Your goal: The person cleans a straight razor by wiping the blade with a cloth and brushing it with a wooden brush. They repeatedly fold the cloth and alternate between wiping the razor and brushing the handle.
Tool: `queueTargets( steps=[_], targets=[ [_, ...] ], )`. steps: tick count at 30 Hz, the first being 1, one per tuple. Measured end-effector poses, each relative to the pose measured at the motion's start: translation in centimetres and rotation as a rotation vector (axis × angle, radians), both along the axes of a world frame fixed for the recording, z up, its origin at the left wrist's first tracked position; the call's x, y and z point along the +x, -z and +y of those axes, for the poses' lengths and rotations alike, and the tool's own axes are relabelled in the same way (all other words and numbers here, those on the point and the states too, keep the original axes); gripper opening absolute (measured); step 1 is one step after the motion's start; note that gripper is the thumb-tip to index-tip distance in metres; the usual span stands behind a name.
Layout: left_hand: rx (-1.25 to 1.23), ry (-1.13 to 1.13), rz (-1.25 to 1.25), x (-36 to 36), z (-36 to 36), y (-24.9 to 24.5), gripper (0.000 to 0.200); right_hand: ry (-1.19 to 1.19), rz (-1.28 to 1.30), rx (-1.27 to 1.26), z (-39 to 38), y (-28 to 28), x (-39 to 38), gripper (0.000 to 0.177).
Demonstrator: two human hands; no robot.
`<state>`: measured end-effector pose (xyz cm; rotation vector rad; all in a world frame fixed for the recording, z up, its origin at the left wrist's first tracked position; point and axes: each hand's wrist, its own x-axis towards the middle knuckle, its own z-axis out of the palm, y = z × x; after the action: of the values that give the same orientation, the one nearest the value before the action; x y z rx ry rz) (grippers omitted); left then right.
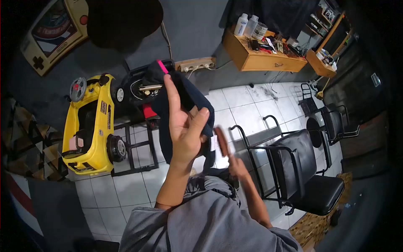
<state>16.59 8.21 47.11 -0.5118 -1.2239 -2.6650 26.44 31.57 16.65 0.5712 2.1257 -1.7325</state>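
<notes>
A dark navy cap (165,140) is held up in front of my chest by my left hand (187,132). The index finger points up along the cap and the thumb presses near its opening; the other fingers are mostly hidden. A small white tag (213,143) shows at the cap's right side. My right hand (238,168), lower and to the right, is closed around the handle of a brown brush (221,141). The brush is blurred by motion, its head tilted up close beside the cap's right edge.
A yellow toy car (94,126) stands at the left by a black metal frame (136,168). Black padded chairs (294,159) are at the right. A wooden drawer shelf (268,63) with bottles and tools hangs on the back wall, near a power strip (195,65).
</notes>
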Motion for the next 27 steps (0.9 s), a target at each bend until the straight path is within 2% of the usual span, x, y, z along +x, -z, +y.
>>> queueTargets(
  steps=[1,3,5,6,7,9,10,12,13,14,15,16,18,21,23,24,25,26,27],
  targets=[
    [-0.019,0.026,0.005,0.0,0.3,0.2,0.088,0.136,-0.028,-0.302,-1.8,-6.3,-1.1,0.052],
    [-0.03,0.077,0.03,0.3,1.1,1.0,0.089,0.23,0.074,-0.522,-3.8,-13.2,-2.3,0.048],
    [-0.064,0.116,0.066,0.2,1.8,1.7,0.09,0.151,0.238,-0.705,-5.2,-17.1,-2.5,0.049],
    [-0.135,0.134,0.042,0.3,2.0,1.6,0.09,0.058,0.212,-0.753,-5.5,-17.9,-2.5,0.047],
    [-0.141,0.115,0.028,0.5,2.8,1.2,0.089,0.09,0.241,-0.494,-6.6,-17.1,-2.4,0.036],
    [-0.173,-0.005,0.126,-0.6,4.1,1.9,0.088,-0.126,0.363,-0.3,-8.0,-14.6,-3.5,0.019],
    [-0.166,-0.001,0.107,-0.5,4.2,1.4,0.086,-0.262,0.642,0.009,-7.6,-9.5,-4.0,0.018],
    [-0.126,-0.009,0.117,-0.3,3.9,0.0,0.085,-0.313,0.926,0.376,-7.4,-3.0,-4.1,0.03],
    [-0.103,-0.015,0.121,-0.2,3.7,-0.8,0.084,-0.446,0.599,0.509,-6.2,2.6,-3.7,0.035],
    [-0.044,0.01,0.086,0.0,3.3,-1.6,0.083,-0.443,0.22,0.508,-6.3,2.7,-2.9,0.038],
    [-0.005,0.034,0.111,-0.3,2.9,-1.3,0.082,-0.863,0.055,0.691,-4.9,4.6,-2.6,0.04],
    [-0.033,0.017,0.079,-0.4,2.4,-1.4,0.084,-0.858,0.143,0.816,-3.5,7.0,-0.7,0.042],
    [-0.043,-0.008,0.054,-0.7,1.9,-0.9,0.086,-0.535,-0.092,0.624,-1.8,9.7,0.9,0.05],
    [-0.054,-0.052,-0.02,-0.4,1.4,-0.6,0.086,-0.42,0.066,0.736,1.2,10.2,1.8,0.06],
    [-0.093,-0.051,-0.036,0.3,1.4,-0.5,0.086,-0.144,-0.047,0.616,0.1,0.6,0.5,0.063],
    [-0.1,-0.041,-0.024,0.4,1.6,0.1,0.086,-0.13,0.249,0.613,1.1,0.3,0.4,0.059],
    [-0.109,-0.023,-0.025,0.7,2.0,0.4,0.085,0.035,0.044,0.158,0.0,-5.4,-0.2,0.052],
    [-0.118,-0.006,-0.026,0.9,2.4,0.7,0.085,0.133,0.057,-0.123,-1.5,-10.3,-0.5,0.048],
    [-0.127,0.011,-0.028,1.1,2.8,1.0,0.085,0.058,0.088,-0.36,-1.2,-12.5,-0.6,0.04]
  ],
)
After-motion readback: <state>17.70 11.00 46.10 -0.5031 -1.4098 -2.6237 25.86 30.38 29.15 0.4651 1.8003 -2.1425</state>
